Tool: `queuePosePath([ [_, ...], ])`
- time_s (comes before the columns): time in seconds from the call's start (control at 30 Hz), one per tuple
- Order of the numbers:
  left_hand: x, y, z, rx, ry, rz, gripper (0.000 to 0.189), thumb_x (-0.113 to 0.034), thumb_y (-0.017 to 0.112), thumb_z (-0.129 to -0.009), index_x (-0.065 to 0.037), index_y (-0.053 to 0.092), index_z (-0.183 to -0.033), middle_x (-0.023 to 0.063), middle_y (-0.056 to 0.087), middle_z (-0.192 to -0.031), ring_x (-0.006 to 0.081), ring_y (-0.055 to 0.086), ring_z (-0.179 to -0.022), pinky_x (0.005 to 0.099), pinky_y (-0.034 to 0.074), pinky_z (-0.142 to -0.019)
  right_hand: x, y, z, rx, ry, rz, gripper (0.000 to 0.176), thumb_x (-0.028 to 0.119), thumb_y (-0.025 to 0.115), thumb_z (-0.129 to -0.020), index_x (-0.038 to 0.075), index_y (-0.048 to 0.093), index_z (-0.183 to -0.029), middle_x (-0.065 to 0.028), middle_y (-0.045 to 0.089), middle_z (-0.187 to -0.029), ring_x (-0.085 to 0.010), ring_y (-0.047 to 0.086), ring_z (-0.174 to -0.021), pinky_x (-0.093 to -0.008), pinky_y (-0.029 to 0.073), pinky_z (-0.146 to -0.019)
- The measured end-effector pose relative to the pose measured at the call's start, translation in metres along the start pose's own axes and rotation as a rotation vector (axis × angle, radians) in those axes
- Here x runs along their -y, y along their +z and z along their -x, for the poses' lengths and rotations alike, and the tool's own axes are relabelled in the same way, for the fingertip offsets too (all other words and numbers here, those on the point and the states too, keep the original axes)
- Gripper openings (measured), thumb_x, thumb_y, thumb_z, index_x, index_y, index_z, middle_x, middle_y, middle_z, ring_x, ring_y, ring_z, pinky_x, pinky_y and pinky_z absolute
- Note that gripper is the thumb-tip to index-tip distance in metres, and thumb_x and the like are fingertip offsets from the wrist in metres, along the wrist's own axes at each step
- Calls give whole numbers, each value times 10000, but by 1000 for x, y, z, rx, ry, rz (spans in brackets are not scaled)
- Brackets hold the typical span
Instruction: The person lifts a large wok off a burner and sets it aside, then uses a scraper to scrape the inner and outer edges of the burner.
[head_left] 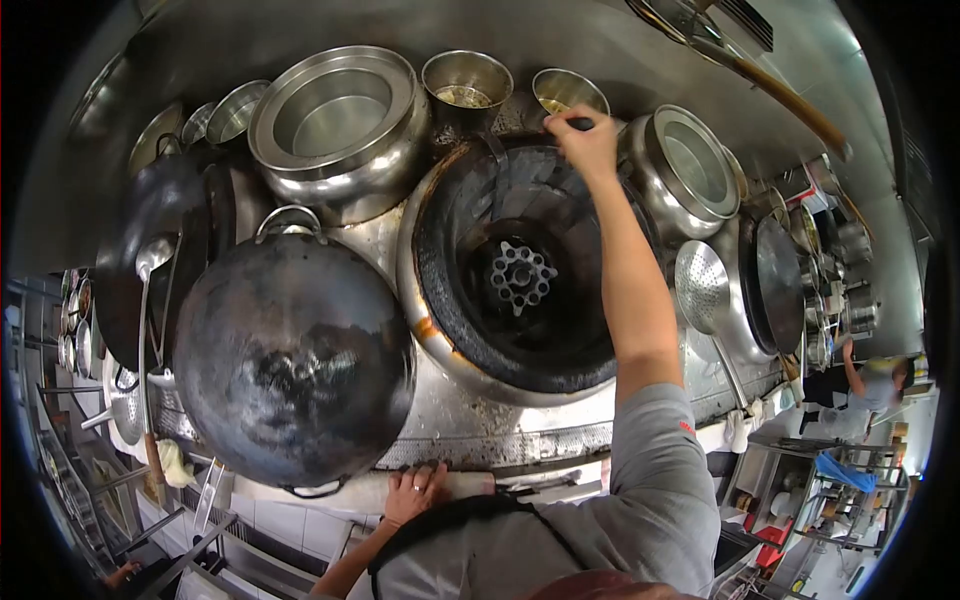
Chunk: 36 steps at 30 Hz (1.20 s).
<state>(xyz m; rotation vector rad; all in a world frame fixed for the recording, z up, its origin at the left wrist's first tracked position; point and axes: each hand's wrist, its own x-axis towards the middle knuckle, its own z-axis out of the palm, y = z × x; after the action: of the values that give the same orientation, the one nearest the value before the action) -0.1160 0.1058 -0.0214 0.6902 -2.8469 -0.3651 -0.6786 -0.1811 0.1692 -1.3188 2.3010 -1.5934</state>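
My right hand (588, 140) reaches across the burner to a metal pot (570, 88) at the back, its fingers closed around a short black handle (579, 124). What the handle belongs to cannot be made out. Below my right arm lies the round wok burner (425, 300), with a star-shaped burner head (522, 277) deep inside. My left hand (418, 490) lies on the pale front ledge (470, 485), fingers stretched out and holding nothing. Close to it, a large dark wok (295, 360) shows its rounded, scorched surface, with a loop handle at each end.
A wide steel pot (330, 170) and a second metal pot (468, 80) stand at the back. Right of the burner are another steel pot (690, 165) and a perforated skimmer (702, 285). A ladle (153, 255) hangs at left. Far right, a person (875, 385) stands near shelves.
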Motion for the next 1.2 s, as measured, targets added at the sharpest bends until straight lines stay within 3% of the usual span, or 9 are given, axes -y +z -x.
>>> queuePosePath([
  [0.07, 0, -1, 1, 6, -7, -9, 604, -477, 680, -853, -184, 598, -1375, 31, 538, -1168, 219, 526, -1081, 437, 397, -885, 1, 14, -10, 148, 235, 23, 226, 276, 800, -696, 97, 787, -833, -140, 742, -744, -269, 717, -740, -373, 558, -743],
  [0.23, 6, -3, -6, 31, -10, 4, 583, -499, 673, -864, -167, 621, -1341, 27, 538, -1150, 210, 530, -1099, 421, 394, -891, -20, 34, -36, 59, 53, 174, 259, 279, 804, -666, 82, 778, -832, -131, 725, -707, -256, 706, -677, -357, 561, -715],
  [0.4, 5, -7, -7, 42, -33, 76, 578, -490, 680, -870, -162, 611, -1341, 32, 551, -1166, 214, 552, -1086, 419, 424, -876, 23, 28, -42, 108, 282, 57, 219, 230, 801, -701, 77, 776, -856, -120, 702, -675, -216, 689, -606, -349, 561, -704],
  [0.5, 6, -12, -9, 39, -23, 62, 573, -481, 682, -873, -161, 607, -1343, 33, 560, -1160, 213, 561, -1082, 413, 434, -874, -4, 46, -40, 110, 123, 231, 204, 209, 798, -704, 54, 760, -831, -96, 673, -623, -158, 638, -526, -313, 527, -570],
  [0.67, 0, -8, -4, 35, -80, 186, 557, -328, 692, -830, -137, 608, -1347, 83, 556, -1201, 276, 561, -1136, 491, 428, -972, 52, 25, -51, 121, 322, 118, 269, 285, 797, -677, 102, 781, -873, -154, 736, -770, -287, 722, -735, -374, 575, -788],
  [0.8, 5, -15, -8, 30, -48, 99, 576, -447, 694, -863, -173, 600, -1360, 27, 568, -1176, 222, 570, -1087, 407, 441, -867, 5, 51, -43, 175, 81, 271, 190, 200, 783, -696, 50, 754, -809, -81, 663, -604, -141, 619, -495, -307, 524, -541],
  [0.97, 5, -15, -11, 44, -64, 81, 574, -439, 682, -868, -166, 600, -1367, 29, 563, -1210, 225, 557, -1117, 415, 432, -887, 59, 20, -50, 193, 241, 107, 284, 301, 798, -672, 59, 751, -813, -103, 685, -632, -207, 660, -549, -341, 559, -708],
  [1.07, 6, -15, -5, 67, -38, 70, 564, -445, 669, -873, -165, 608, -1358, 26, 567, -1211, 225, 556, -1121, 420, 427, -896, 33, 46, -41, 228, 208, 350, 143, 184, 774, -770, 61, 733, -830, -37, 612, -582, -106, 551, -456, -263, 391, -400],
  [1.2, 4, -9, -5, 69, -64, 56, 562, -447, 660, -871, -174, 613, -1360, 22, 573, -1208, 223, 563, -1116, 422, 428, -897, 66, 16, -39, 88, 196, 55, 185, 184, 776, -759, 18, 693, -761, -40, 580, -550, -108, 530, -438, -263, 360, -390],
])
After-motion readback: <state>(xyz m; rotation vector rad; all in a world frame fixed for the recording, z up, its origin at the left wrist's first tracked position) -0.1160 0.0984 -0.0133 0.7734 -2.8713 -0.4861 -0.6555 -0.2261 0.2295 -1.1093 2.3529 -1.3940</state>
